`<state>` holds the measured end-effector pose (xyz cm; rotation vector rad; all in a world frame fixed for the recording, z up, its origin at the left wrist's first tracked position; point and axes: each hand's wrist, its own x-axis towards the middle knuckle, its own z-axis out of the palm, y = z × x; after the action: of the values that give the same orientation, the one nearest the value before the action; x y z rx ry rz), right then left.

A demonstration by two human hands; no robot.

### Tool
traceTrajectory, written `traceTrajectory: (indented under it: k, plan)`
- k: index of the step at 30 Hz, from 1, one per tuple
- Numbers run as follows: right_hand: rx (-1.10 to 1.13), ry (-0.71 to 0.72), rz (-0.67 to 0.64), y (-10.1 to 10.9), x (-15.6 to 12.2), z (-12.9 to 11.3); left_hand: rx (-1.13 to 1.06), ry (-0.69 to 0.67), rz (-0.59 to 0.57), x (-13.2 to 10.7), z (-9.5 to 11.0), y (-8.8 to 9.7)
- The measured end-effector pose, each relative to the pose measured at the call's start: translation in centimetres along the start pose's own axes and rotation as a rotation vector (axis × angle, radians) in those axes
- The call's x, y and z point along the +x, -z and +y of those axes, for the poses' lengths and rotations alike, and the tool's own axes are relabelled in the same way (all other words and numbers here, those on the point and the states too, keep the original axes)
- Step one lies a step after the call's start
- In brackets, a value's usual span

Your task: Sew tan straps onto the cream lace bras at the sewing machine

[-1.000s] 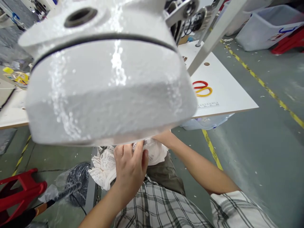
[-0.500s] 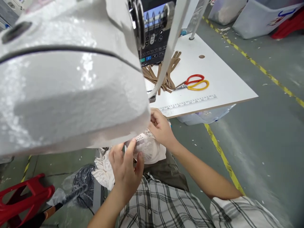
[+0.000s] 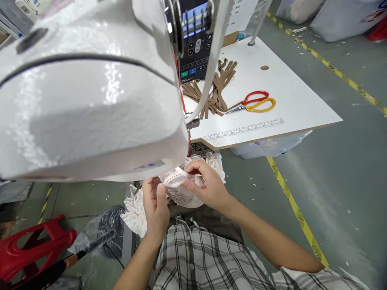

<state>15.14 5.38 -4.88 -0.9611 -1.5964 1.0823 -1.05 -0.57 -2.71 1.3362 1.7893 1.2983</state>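
Note:
A pale, cup-shaped lace piece that looks like a bra cup (image 3: 184,195) is stretched between my hands, below the head of a white sewing machine (image 3: 99,117). A dotted trim band runs along its upper edge. My left hand (image 3: 155,207) grips the left end between thumb and fingers, the fingertips partly behind the cloth. On the other side my right hand (image 3: 207,183) pinches the upper right edge, thumb in front. More gathered white lace (image 3: 134,211) hangs left of my left hand, and another bunch (image 3: 215,163) lies just beyond my right hand.
The white tabletop (image 3: 290,92) holds brown strips (image 3: 220,86), scissors (image 3: 256,102) with red and yellow handles, and a printed ruler (image 3: 244,129). A control panel (image 3: 196,52) stands behind the machine head. A red stool (image 3: 36,249) is at lower left.
My right hand has come down and away from the machine, now pinching the lace edge. My left hand has closed from spread fingers onto the left end. The view has shifted slightly.

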Motion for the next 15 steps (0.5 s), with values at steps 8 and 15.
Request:
traceTrajectory:
  k: [8, 15]
  plan:
    - [-0.014, -0.037, -0.011, 0.2, -0.1, -0.5, -0.113, 0.206, -0.014, 1.0, -1.0, 0.0]
    - [-0.038, -0.058, -0.012, 0.1, 0.0, -0.7, -0.156, 0.260, 0.006, 1.5, -1.7, 0.1]
